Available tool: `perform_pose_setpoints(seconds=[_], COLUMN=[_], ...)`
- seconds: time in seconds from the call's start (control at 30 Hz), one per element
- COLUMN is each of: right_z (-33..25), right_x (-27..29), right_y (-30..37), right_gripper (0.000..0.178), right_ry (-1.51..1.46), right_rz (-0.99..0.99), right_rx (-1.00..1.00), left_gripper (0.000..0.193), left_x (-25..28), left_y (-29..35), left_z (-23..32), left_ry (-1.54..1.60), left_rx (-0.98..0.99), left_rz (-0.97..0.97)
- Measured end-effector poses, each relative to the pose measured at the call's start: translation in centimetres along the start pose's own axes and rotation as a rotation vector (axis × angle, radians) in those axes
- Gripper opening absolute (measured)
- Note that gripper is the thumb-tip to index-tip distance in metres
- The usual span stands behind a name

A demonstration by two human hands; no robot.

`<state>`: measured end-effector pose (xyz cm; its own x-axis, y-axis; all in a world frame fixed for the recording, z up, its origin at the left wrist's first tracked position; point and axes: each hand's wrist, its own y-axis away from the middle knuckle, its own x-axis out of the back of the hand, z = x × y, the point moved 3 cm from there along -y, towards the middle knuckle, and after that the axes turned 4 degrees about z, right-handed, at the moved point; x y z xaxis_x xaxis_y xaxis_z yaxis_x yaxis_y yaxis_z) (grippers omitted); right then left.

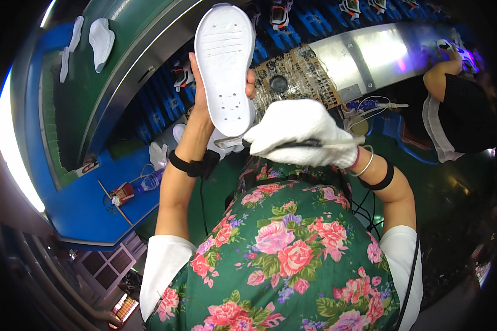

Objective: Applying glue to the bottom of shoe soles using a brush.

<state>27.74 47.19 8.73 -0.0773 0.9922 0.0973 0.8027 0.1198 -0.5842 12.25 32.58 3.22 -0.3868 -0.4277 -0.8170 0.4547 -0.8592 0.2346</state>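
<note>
A white shoe sole (224,71) with small holes and shallow grooves stands nearly upright in front of me. My left hand (201,91) is closed around it from behind, with fingertips showing at its right edge. In a white knitted glove, my right hand (298,129) is closed on a thin, dark and pale stick-like tool (295,145). The glove's fingertips are close by the sole's lower right edge; whether they touch it I cannot tell. The tool's working end is hidden or too small to make out.
Blue racks carrying shoes (280,15) run behind a metal edge. A taped cardboard sheet (298,80) lies before me. More white soles (100,44) lie on the green surface at left. A blue table (88,215) holds a red box (123,193). A co-worker (461,105) handles a shoe at right.
</note>
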Motion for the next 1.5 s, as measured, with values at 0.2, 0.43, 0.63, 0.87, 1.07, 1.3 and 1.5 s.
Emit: perform_pose_setpoints(seconds=[0.2,0.43,0.63,0.87,1.07,1.3,1.5], right_z=[0.5,-0.3,0.3,-0.7,-1.5,-4.1,-4.9], right_x=[-1.6,1.7,2.6,4.9,5.0,4.1,5.1], right_y=[1.0,0.3,1.3,0.6,1.4,1.8,1.4], right_gripper=[0.021,0.017,0.018,0.016,0.019,0.023,0.021], right_ry=[0.433,0.276,-0.426,0.008,0.281,0.405,0.54], right_rz=[-0.055,0.085,0.253,0.382,0.352,0.445,0.49], right_rx=[0.195,0.0,-0.544,-0.418,-0.25,-0.031,-0.019], left_gripper=[0.105,0.107,0.085,0.048,0.046,0.074,0.086], left_x=[-0.2,-0.4,2.8,1.2,0.3,-3.8,-4.6], left_y=[-0.8,-2.0,-0.4,2.1,1.9,2.8,1.3], left_z=[-0.1,-0.4,-2.7,-7.8,-7.5,-7.0,-8.6], left_ry=[-0.158,-0.173,-0.015,0.041,0.129,0.381,0.263], left_rx=[0.137,0.272,0.272,0.028,0.199,0.002,-0.064], left_rz=[-0.136,-0.078,0.144,0.305,0.207,0.284,0.045])
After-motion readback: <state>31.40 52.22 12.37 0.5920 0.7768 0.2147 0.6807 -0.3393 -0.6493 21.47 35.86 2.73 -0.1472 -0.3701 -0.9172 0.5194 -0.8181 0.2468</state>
